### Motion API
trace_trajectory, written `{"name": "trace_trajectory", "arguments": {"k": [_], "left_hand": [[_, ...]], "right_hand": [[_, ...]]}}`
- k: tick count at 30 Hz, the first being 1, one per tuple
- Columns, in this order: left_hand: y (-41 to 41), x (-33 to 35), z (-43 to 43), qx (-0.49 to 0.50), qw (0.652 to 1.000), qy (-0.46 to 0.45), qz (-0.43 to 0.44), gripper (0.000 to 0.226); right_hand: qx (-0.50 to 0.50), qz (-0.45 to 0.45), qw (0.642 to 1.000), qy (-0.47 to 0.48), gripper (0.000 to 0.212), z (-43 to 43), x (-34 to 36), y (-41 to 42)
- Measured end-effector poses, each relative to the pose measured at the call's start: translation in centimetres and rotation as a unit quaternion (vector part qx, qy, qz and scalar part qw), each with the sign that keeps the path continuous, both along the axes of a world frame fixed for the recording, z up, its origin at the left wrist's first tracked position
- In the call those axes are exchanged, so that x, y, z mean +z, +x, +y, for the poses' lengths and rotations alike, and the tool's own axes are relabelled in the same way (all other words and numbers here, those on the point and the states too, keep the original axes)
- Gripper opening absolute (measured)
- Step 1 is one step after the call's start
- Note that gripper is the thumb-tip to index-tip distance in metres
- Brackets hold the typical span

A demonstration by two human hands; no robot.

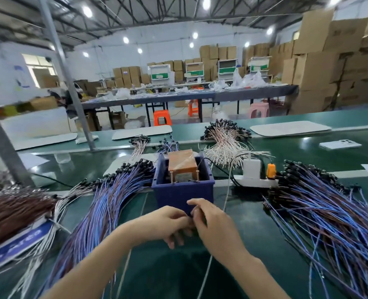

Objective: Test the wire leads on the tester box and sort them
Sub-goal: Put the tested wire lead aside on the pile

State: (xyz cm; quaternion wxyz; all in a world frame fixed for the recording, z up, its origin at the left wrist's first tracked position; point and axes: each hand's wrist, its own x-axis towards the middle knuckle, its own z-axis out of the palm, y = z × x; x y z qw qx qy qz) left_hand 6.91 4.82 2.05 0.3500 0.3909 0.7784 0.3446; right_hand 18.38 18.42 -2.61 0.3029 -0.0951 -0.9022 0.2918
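Note:
The tester box (182, 190), a blue plastic tub with an orange-brown block (182, 162) and copper posts inside, stands in the middle of the green bench. Just in front of its near wall my left hand (168, 223) and my right hand (213, 225) meet, fingers curled toward each other. Whatever they pinch is hidden between the fingers. A thin white wire (206, 270) trails from under my right hand toward me. A big fan of blue-and-brown wire leads (105, 208) lies to the left, another pile of leads (321, 214) to the right.
A white power strip (254, 180) with an orange plug sits right of the box. White leads (224, 152) lie behind it. Brown and white leads rest on a blue-and-white board (19, 240) at far left. A grey post (4, 145) rises at left. White trays line the far bench.

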Motion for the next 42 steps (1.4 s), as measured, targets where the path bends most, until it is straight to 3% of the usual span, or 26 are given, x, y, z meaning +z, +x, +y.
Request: {"name": "trace_trajectory", "arguments": {"k": [6,10,13,20,24,29,34,38,42], "left_hand": [[-6.3,-0.2,-7.8,0.183,0.975,0.031,0.118,0.02],[-11.1,0.3,-10.8,0.343,0.911,0.053,0.223,0.024],[-14.7,0.2,-11.9,0.427,0.86,0.011,0.281,0.027],[-18.7,-1.4,-10.8,0.46,0.843,-0.105,0.259,0.035],[-20.3,-2.6,-10.0,0.487,0.843,-0.117,0.195,0.041],[-21.4,-3.7,-10.2,0.573,0.817,-0.018,0.066,0.043],[-22.3,-3.8,-10.5,0.597,0.801,0.037,-0.034,0.045],[-21.6,-3.1,-10.2,0.611,0.785,0.099,-0.039,0.013],[-20.5,-1.2,-10.0,0.627,0.746,0.226,-0.002,0.031]], "right_hand": [[0.065,-0.102,0.991,-0.064,0.019,-2.2,-1.2,-4.3],[0.087,-0.149,0.979,-0.11,0.019,-2.3,-2.5,-5.1],[0.096,-0.143,0.972,-0.159,0.022,-2.1,-2.7,-5.1],[0.102,-0.127,0.96,-0.229,0.023,-1.3,-2.8,-5.3],[0.103,-0.126,0.955,-0.248,0.023,-1.0,-3.0,-5.4],[0.103,-0.124,0.952,-0.259,0.023,-0.8,-3.2,-5.6],[0.102,-0.123,0.954,-0.252,0.023,-0.8,-3.3,-5.6],[0.1,-0.12,0.957,-0.246,0.023,-0.8,-3.3,-5.5],[0.105,-0.114,0.956,-0.251,0.023,-0.9,-3.3,-5.5]]}}
